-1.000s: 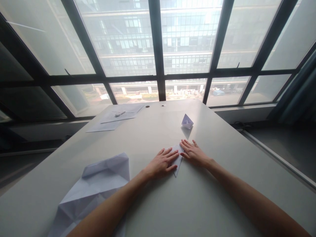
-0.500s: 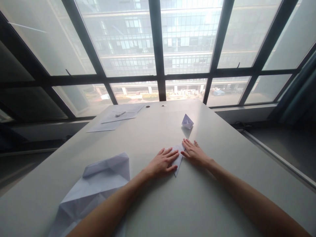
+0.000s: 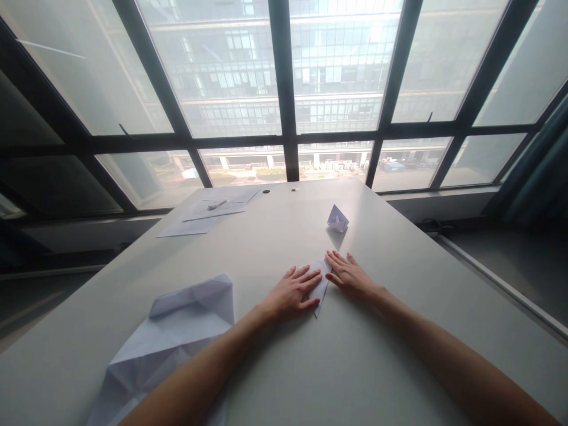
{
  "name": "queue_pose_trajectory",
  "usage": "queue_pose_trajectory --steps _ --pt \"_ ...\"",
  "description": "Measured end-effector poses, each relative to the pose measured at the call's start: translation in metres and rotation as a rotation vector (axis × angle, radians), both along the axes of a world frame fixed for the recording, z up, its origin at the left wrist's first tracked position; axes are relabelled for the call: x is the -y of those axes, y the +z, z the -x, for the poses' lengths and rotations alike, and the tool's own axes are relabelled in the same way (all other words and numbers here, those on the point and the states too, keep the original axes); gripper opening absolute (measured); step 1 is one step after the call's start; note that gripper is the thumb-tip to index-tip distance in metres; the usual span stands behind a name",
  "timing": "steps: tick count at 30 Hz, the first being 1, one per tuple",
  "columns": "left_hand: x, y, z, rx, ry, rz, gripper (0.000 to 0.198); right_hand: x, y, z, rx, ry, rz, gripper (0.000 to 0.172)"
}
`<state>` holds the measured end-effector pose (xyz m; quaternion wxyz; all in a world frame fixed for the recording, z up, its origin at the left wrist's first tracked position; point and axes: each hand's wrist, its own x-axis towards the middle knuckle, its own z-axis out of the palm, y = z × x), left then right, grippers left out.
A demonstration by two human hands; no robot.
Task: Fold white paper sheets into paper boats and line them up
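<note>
A small folded piece of white paper (image 3: pixel 318 291) lies flat on the white table, its pointed end toward me. My left hand (image 3: pixel 295 292) rests palm down over its left side, fingers spread. At its upper right edge, my right hand (image 3: pixel 348 274) lies flat with outstretched fingers touching the paper. Both hands cover parts of the folded sheet. Just beyond them stands a small folded paper boat (image 3: pixel 338 219). A large creased sheet of paper (image 3: pixel 177 325) lies to the left, partly hidden by my left forearm.
Flat paper sheets (image 3: pixel 195 226) lie at the table's far left, with a small white object (image 3: pixel 217 205) on top. Two round holes sit near the table's (image 3: pixel 275 236) far edge. Tall windows (image 3: pixel 337 71) rise behind it, and a dark curtain (image 3: pixel 532 160) hangs at right.
My right hand's fingers have shifted slightly to the left along the folded paper's upper edge. My left hand stays in place.
</note>
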<state>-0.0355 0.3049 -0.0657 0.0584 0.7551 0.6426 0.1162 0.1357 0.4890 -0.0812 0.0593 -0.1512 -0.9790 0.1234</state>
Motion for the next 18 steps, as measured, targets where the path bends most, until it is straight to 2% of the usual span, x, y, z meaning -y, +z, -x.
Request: queue_pose_trajectory --steps 10,15,18 --pt "-0.0009 0.0001 0.0004 -0.047 0.010 0.026 0.066 0.0013 -0.0015 0.0022 0.028 -0.072 -0.030 0.082" --pt "-0.0008 0.0000 0.0004 -0.046 0.010 0.018 0.068 0.0011 -0.0040 0.0027 0.021 -0.161 -0.036 0.085" --pt "-0.0006 0.0003 0.0005 -0.044 0.014 0.020 0.068 0.0009 -0.0050 0.0027 0.013 -0.145 -0.041 0.083"
